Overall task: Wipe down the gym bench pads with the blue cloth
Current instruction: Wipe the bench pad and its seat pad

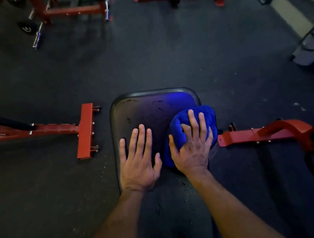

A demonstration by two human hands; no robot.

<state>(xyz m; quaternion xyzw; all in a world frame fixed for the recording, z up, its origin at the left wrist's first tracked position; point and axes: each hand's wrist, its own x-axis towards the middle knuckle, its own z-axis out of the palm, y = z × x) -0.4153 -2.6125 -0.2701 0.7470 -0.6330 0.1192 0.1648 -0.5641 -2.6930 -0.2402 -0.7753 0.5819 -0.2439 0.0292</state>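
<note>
Dark rubber floor (164,49) is seen beneath a black bench pad (141,112), on which droplets are noted. On the pad's right edge a bunched blue cloth (206,117) is held, partly overhanging the side. The cloth is pressed and gripped by the right hand (192,148), fingers curled into the fabric. The left hand (139,160) is laid flat on the pad just beside the cloth, fingers straight and spread. Red frames (86,130) are observed at both sides, with barbells (37,37) at far left.

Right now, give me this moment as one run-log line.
phase: wiping | right hand: grips blue cloth at pad's right edge | left hand: flat on bench pad | droplets on pad
</note>
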